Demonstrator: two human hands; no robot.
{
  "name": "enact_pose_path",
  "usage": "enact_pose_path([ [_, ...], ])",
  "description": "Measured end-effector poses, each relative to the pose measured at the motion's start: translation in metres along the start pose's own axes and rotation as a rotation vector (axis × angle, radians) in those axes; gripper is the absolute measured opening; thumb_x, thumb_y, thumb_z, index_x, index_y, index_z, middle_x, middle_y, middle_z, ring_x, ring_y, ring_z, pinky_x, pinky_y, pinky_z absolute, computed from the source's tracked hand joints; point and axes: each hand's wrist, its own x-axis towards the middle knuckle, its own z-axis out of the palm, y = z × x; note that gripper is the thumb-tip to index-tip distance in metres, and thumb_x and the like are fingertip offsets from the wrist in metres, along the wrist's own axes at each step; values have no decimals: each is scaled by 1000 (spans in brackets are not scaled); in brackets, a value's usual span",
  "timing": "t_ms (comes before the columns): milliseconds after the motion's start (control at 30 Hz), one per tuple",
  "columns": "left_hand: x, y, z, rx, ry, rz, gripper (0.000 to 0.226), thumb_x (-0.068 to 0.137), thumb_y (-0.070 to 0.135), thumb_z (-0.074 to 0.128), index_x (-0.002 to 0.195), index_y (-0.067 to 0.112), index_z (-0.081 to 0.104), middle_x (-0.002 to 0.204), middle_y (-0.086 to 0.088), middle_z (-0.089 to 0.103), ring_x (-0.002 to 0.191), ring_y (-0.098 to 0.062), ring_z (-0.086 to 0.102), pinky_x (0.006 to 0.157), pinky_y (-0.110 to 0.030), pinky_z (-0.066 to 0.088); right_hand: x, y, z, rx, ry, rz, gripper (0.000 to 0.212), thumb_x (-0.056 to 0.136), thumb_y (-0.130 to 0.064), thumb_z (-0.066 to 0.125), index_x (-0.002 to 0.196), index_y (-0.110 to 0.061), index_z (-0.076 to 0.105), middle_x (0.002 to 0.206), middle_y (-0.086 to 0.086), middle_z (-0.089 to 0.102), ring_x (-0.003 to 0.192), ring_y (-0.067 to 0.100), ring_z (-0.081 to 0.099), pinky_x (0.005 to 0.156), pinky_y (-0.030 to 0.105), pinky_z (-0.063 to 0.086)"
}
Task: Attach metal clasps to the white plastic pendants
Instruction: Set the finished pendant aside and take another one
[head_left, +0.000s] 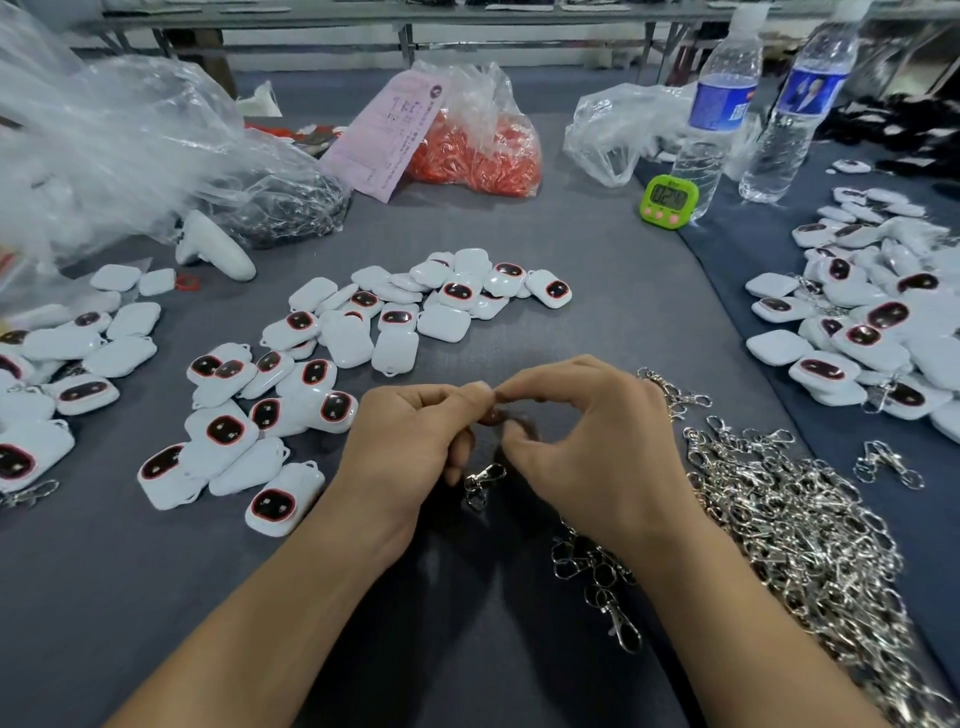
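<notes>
The clasp hangs in the gap between the two hands, its hook end pointing down, just above the cloth. The left hand and right hand meet fingertip to fingertip above it. Each has thumb and forefinger pinched on the clasp's upper end and the other fingers curled under. The exact hold is blurred, and I cannot tell whether the ring is pried open.

No pendant is in either hand, so this looks like the readying step: working the ring at the top of the clasp before it is threaded.

From the hands:
- The clasp pile spreads from 3 to 5 o'clock, close by the right wrist.
- Loose pendants lie from 9 to 12 o'clock, the nearest just beside the left hand.
- Another pendant heap lies at 2 o'clock, some of it already carrying clasps.
- A green timer and two bottles stand at 1 o'clock.
- A bag of orange parts is at 12 o'clock.

The next move probably calls for one hand to keep the ring held apart while the other fetches a pendant from the near group. That hand must turn the pendant's small corner loop towards the gap and slip it on without letting the ring close.
</notes>
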Motion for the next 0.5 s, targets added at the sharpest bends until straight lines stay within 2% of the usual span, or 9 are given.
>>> enact_pose_path([
  [167, 0, 2, 1, -74, -5, -76, 37, 94, 24, 66, 59, 15, 75, 43, 1, 45, 40, -16, 41, 43, -22, 38, 1, -1, -1, -75, 128, -128, 15, 74, -17, 87, 82, -28, 81, 82, -18, 72, 85, 3, 65, 78, 14, 47],
  [367, 1, 4, -3, -191, -47, -142, 42, 94, 20, 65, 53, 15, 70, 44, 3, 37, 42, -12, 34, 44, -24, 34, 0, -2, 6, -107, 111, -212, 10, 75, -18, 87, 80, -23, 80, 82, -14, 74, 83, 9, 65, 76, 32, 54],
  [500, 2, 4, -6, -176, -31, -69, 39, 92, 16, 65, 53, 17, 66, 50, -1, 40, 44, -9, 36, 47, -24, 33, 0, -3, 10, -84, 99, -231, 6, 77, -15, 76, 77, -21, 79, 80, -12, 75, 79, 12, 66, 75, 31, 54],
])
